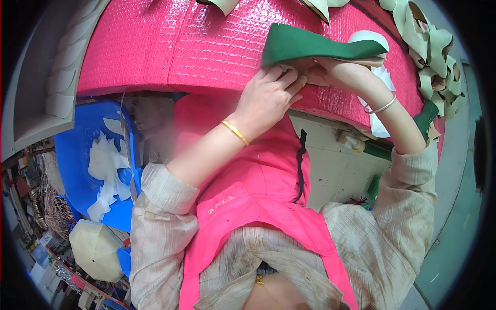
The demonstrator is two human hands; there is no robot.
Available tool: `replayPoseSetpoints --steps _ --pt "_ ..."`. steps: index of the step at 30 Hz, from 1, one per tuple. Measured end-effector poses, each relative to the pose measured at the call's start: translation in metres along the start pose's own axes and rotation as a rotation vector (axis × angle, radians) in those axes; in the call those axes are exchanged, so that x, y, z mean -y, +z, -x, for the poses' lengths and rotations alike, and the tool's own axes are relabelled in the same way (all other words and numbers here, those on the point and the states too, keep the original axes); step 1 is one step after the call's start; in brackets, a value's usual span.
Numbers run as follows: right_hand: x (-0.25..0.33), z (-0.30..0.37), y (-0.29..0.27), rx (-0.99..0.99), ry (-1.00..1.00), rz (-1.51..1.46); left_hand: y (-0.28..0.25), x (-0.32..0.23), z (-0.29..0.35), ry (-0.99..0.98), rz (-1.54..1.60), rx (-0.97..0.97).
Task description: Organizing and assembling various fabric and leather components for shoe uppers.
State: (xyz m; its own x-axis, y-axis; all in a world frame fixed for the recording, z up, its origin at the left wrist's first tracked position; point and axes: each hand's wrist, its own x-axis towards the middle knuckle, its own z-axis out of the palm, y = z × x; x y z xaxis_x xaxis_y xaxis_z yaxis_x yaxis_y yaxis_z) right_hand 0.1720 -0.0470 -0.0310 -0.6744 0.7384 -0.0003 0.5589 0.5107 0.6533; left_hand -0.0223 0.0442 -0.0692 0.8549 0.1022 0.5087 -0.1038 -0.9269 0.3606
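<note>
I'm watching the left hand [266, 96] pinching and the right hand [352, 76] holding the green piece [315, 44], upper middle of the frame. Its tan lining [316, 74] is already sitting underneath, but looking part done.

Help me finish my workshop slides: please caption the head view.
Left hand and right hand hold a curved green piece at a pink table's edge, a blue tub to the left.

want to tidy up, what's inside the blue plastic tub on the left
Crumpled white sheets lie inside the blue plastic tub. They cover part of its inner surface, so whatever is beneath them, if anything, cannot be seen.
</note>
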Motion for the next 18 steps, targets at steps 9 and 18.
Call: replayPoseSetpoints --steps 9,18 --pt "0.005 -0.029 -0.049 0.558 0.250 -0.200 0.008 -0.011 -0.004 0.045 -0.067 0.027" --pt "-0.008 0.004 -0.055 0.437 1.173 -1.297 0.006 -0.024 0.004 0.011 -0.139 0.062"
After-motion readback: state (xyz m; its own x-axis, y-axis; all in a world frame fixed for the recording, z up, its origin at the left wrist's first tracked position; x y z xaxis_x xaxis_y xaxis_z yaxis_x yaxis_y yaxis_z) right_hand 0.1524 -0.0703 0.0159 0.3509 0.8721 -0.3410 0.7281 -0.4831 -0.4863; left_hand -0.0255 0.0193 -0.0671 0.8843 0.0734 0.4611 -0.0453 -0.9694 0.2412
